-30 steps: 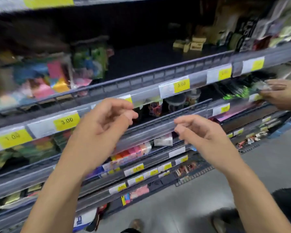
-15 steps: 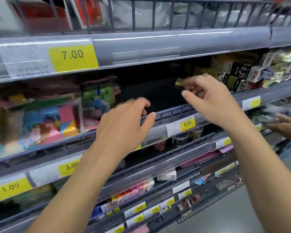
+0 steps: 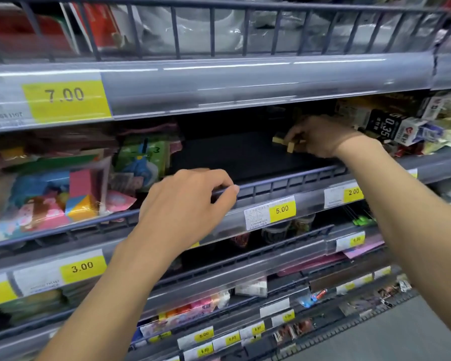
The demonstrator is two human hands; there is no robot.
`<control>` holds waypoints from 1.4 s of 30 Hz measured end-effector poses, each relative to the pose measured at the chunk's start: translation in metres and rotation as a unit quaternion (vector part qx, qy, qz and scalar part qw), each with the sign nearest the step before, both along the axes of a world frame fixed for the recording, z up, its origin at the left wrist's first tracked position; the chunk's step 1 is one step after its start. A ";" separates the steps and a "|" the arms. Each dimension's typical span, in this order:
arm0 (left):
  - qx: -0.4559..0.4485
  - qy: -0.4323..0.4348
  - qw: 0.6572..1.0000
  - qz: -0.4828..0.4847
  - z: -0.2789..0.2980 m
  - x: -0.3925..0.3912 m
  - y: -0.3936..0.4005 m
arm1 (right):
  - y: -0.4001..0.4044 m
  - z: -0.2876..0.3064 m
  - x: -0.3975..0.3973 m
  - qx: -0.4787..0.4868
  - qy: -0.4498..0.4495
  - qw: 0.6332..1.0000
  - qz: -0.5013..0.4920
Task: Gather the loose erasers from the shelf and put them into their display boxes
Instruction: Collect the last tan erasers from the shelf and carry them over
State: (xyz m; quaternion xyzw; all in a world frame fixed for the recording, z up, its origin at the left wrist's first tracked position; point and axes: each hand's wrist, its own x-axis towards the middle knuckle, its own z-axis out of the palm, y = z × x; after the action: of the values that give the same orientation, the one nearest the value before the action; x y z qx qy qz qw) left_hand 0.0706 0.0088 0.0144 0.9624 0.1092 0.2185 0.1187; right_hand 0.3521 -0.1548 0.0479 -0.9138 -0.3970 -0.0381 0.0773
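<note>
My right hand (image 3: 320, 136) reaches deep onto the dark shelf (image 3: 235, 155) and its fingers curl round small tan erasers (image 3: 279, 140); two of them stick out past the fingertips. Boxes of erasers and lead refills (image 3: 391, 126) stand crowded just right of that hand. My left hand (image 3: 188, 204) rests on the shelf's low front rail (image 3: 284, 183), fingers curled over it, with nothing else in it.
Colourful stationery packs (image 3: 63, 188) fill the shelf's left part. A wire-fronted shelf (image 3: 219, 29) hangs close above. Price strips with yellow labels (image 3: 281, 209) run along each shelf edge. Lower shelves step outward below; grey floor (image 3: 401, 334) shows at bottom right.
My right hand has gone deeper into the shelf and closed round the tan erasers. My left hand has settled on the front rail. The view has tilted upward slightly.
</note>
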 end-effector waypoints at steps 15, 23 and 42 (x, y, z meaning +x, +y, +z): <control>-0.215 -0.064 0.972 -0.070 0.015 0.047 -0.011 | -0.017 0.001 -0.066 0.377 0.341 0.841 0.184; -0.235 -0.085 0.960 -0.124 0.021 0.070 -0.021 | -0.025 -0.002 -0.076 0.397 0.390 0.801 0.220; -0.358 -0.020 0.929 -0.097 0.014 0.083 -0.019 | -0.025 0.004 0.002 -0.002 0.048 0.996 -0.068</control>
State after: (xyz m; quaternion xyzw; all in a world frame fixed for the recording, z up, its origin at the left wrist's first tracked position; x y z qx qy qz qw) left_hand 0.1535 -0.0105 0.0283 0.8574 0.0835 0.1716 0.4779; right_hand 0.3544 -0.1794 0.0515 -0.9397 -0.3295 0.0016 0.0919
